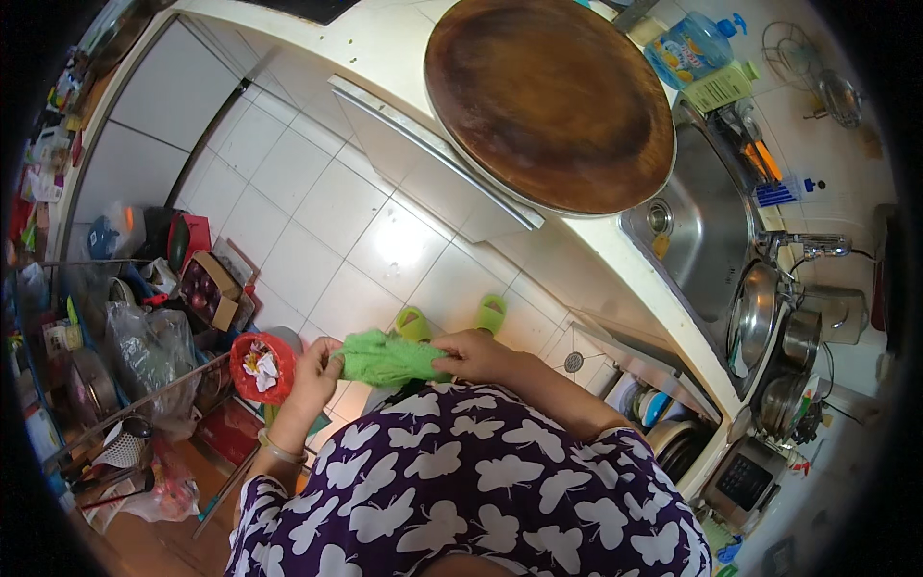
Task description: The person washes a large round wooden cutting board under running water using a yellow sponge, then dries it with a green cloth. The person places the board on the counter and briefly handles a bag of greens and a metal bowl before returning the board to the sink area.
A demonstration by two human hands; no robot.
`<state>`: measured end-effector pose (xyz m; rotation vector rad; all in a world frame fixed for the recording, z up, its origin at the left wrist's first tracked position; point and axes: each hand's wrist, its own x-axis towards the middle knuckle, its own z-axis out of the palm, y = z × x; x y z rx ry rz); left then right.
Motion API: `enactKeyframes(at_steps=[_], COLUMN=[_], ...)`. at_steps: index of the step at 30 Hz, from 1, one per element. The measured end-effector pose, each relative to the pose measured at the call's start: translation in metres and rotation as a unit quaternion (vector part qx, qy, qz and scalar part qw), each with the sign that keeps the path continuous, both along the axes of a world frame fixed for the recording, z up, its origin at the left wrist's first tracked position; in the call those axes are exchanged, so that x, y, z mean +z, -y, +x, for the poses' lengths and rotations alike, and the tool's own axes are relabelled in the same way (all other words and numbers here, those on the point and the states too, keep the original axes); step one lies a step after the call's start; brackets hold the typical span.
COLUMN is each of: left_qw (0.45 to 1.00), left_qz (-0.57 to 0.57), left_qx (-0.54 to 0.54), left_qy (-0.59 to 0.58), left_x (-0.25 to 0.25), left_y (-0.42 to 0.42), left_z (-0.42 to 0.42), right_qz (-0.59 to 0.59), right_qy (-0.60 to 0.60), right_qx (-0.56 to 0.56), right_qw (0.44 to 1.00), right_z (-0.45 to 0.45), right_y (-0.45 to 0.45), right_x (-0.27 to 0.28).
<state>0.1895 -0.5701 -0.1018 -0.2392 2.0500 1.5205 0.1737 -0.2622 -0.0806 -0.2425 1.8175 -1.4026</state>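
A green fluffy cloth (pixel 389 358) is stretched between my two hands in front of my body, above the tiled floor. My left hand (pixel 319 369) pinches its left end between thumb and fingers. At the other end, my right hand (pixel 472 355) grips the cloth's edge. The cloth's middle hangs in loose folds. Just left of my left hand stands a bin lined with a red plastic bag (pixel 244 371), with crumpled white paper (pixel 261 368) inside.
A large round brown board (pixel 551 104) covers part of the counter beside a steel sink (pixel 703 216). Below it, a cabinet door (pixel 433 159) stands open. Another open cabinet (pixel 670 425) holds dishes at the right. A crowded rack (pixel 144 404) and a box of onions (pixel 209 288) occupy the left.
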Motion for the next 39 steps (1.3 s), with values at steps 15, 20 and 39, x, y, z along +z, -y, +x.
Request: enactKeyframes(at_steps=[15, 20, 39], left_qw=[0.944, 0.930, 0.804], left_qz=[0.310, 0.352, -0.271], left_qx=[0.105, -0.006, -0.192], left_qy=[-0.047, -0.106, -0.494], left_x=[0.173, 0.202, 0.065], left_y=[-0.081, -0.175, -0.245], left_z=[-0.115, -0.176, -0.345], right_qz=[-0.057, -0.079, 0.403], right_qy=[-0.046, -0.316, -0.424], right_qx=[-0.206, -0.315, -0.261], right_qw=[0.976, 0.891, 0.768], right_z=[-0.072, -0.123, -0.206], right_y=[-0.149, -0.209, -0.170], right_x=[0.117, 0.158, 0.051])
